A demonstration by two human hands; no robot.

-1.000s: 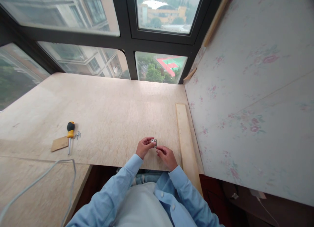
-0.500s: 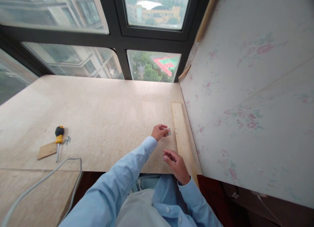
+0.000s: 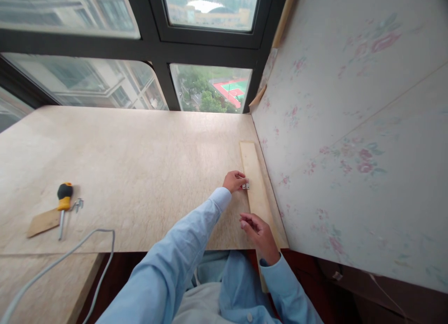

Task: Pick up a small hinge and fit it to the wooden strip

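Note:
My left hand pinches a small metal hinge and holds it against the left edge of a long pale wooden strip lying along the right side of the beige table. My right hand hovers near the table's front edge beside the strip, fingers loosely curled, with nothing visible in it. Both arms wear light blue sleeves.
A screwdriver with a yellow and black handle lies at the left on a thin wooden piece, with small metal hardware beside it. A grey cable runs across the front left. A floral-papered wall stands at the right; windows lie behind.
My left hand has carried the hinge forward and right to the wooden strip. My right hand let go of it and stayed near the front edge.

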